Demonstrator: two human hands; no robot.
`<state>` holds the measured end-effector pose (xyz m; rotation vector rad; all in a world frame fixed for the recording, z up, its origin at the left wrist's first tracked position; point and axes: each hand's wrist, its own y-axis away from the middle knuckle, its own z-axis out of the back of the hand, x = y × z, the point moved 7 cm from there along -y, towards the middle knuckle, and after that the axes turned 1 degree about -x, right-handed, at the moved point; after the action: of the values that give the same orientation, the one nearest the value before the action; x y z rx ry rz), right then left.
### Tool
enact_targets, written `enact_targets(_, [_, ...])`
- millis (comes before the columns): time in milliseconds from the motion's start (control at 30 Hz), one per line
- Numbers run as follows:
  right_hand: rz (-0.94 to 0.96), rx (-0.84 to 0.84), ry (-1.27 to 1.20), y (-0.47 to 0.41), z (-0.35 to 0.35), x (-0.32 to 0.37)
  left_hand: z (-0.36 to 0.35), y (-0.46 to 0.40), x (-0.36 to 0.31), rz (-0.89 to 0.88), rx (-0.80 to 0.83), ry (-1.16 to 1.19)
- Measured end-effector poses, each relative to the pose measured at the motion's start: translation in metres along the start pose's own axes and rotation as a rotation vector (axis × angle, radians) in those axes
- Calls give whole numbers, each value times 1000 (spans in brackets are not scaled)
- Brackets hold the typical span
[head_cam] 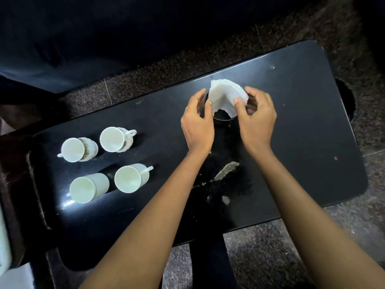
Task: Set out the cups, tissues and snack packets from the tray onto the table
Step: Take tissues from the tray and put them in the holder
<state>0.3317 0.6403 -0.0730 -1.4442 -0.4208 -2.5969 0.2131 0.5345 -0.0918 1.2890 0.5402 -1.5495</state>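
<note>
- Seen from our head camera, both of our bare hands met over a black table (291,132) at a fan of white tissues (224,97) standing in a small dark holder (223,118).
- Our left hand (198,122) curved round the left side of the holder, fingers bent and the thumb tip touching the tissues' left edge; a ring showed on one finger.
- Our right hand (257,119) pinched the right edge of the tissues between thumb and forefinger, the other fingers loosely curled behind.
- The tissues rose out of the holder toward the table's far edge, a little right of its middle.
- Four white cups stood in a square on the table's left part, well apart from the hands: two patterned ones at the back (79,150) (116,139) and two plain ones nearer us (88,187) (131,178).
- Pale scuffs (227,171) marked the tabletop between our forearms.
- Speckled stone flooring (270,247) lay around the table.
</note>
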Motion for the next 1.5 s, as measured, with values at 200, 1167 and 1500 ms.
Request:
enact_targets(200, [-178,96,-217,24,-12,-13,-5,19,15,139,48,-3])
enact_targets(1167, [-175,-224,-99,89,-9,12,55,27,4,108,147,-51])
enact_targets(1500, [137,67,25,177,-108,84,193,37,2,-70,87,-173])
